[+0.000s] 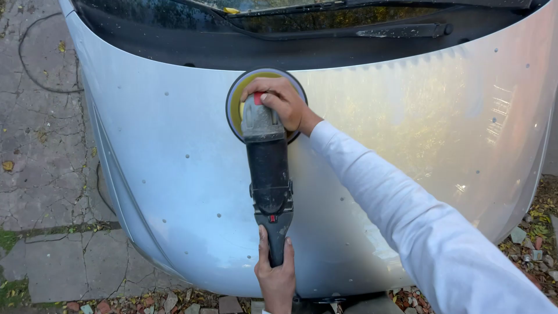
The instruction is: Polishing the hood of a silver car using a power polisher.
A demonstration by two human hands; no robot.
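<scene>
Soft daylight, sharp focus; hazy tree reflections and mild glare on the silver hood [407, 134].

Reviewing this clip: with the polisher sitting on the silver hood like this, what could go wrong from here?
1. The polishing pad works close to the hood's rear edge, by the wiper; it may catch there.
2. The right hand presses on the polisher head right above the pad, so fingers could slip onto the disc.
3. The left hand grips only the handle's end; the white sleeve hangs near the tool.
</scene>
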